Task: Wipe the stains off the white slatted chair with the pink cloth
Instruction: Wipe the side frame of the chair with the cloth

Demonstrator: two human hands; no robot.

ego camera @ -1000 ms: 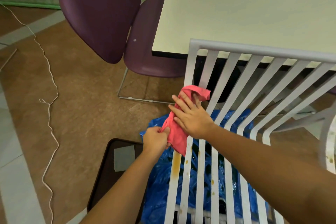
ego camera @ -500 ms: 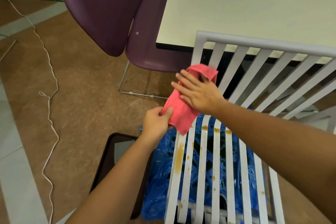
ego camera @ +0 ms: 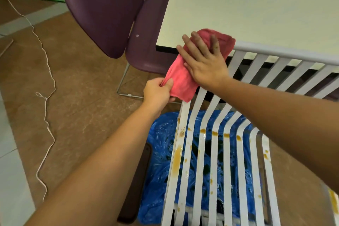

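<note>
Sliding up the outer slat, the pink cloth is now reaching the top corner of the white slatted chair, higher than a second ago. The right hand is pressing it flat with straight fingers, while the left hand is pinching its lower end. The orange stains lower down are still showing, so most of the wiping is probably still waiting.

Café-like room: table (branded), purple chairs.

We see a pink cloth, white slatted chair spotted with orange-brown stains, blue plastic sheet and purple chairs.
</note>
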